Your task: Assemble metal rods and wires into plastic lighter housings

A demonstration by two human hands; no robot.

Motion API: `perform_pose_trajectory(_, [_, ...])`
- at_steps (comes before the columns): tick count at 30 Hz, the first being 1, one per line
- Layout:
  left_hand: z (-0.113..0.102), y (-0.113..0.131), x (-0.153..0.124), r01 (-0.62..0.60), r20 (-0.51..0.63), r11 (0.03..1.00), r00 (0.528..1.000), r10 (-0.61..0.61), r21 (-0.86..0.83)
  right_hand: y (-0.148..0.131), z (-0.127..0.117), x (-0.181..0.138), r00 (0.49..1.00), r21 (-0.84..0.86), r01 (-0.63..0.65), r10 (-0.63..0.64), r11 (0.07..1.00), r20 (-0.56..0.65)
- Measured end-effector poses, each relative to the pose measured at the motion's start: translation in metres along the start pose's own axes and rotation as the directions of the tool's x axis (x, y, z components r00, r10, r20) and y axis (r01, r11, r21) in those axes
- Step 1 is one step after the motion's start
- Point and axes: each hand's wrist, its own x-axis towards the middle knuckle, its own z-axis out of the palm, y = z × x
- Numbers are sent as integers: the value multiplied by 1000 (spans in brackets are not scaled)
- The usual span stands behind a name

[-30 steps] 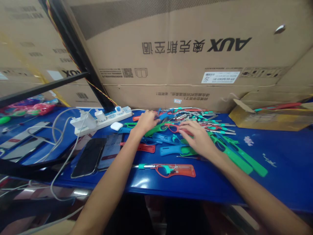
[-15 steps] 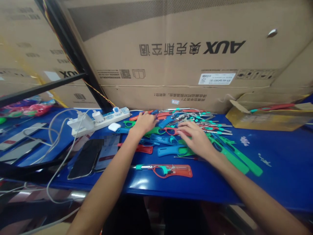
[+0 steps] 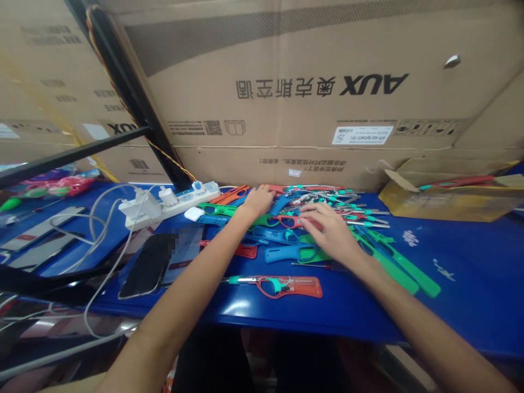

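A heap of plastic lighter shells (image 3: 295, 218) in blue, green and red lies on the blue table (image 3: 470, 278) below the big cardboard box. My left hand (image 3: 258, 201) rests on the back left of the heap, fingers curled over a blue shell (image 3: 282, 203); whether it grips it I cannot see. My right hand (image 3: 329, 232) lies flat on the middle of the heap, fingers stretched toward a red shell (image 3: 291, 221). One red lighter with a metal rod (image 3: 282, 285) lies alone near the front edge.
A white power strip with chargers (image 3: 167, 204) and cables lies at the left, with two phones (image 3: 164, 261) in front of it. An open cardboard box (image 3: 450, 199) stands at the right. A black metal frame (image 3: 123, 82) crosses the left side.
My left hand has shifted a little right and farther back over the heap. My right hand has stayed almost where it was.
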Motion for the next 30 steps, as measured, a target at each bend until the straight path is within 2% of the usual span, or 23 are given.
perform_pose_trajectory(5, [2, 1, 4, 57, -15, 998, 998, -57, 35, 0, 0, 0, 1000, -10, 2, -2, 1000, 11])
perform_pose_trajectory(10, [2, -2, 6, 57, -16, 998, 998, -57, 26, 3, -1, 0, 1000, -2, -8, 8, 1000, 1])
perform_pose_trajectory(18, [-20, -16, -4, 48, 150, 998, 988, -40, -51, 5, -2, 0, 1000, 5, -3, 3, 1000, -18])
perform_pose_trajectory(23, [-29, -29, -14, 63, 232, 998, 971, -60, -6, 9, -3, 0, 999, -14, -18, 17, 1000, -29])
perform_pose_trajectory(27, [-27, -37, -20, 67, 244, 998, 967, -68, 13, 10, -3, 1, 999, -7, -20, 20, 1000, -50])
perform_pose_trajectory(30, [-32, -47, -25, 83, 198, 996, 977, -78, -19, 12, -2, 2, 998, 8, -21, 21, 1000, -60])
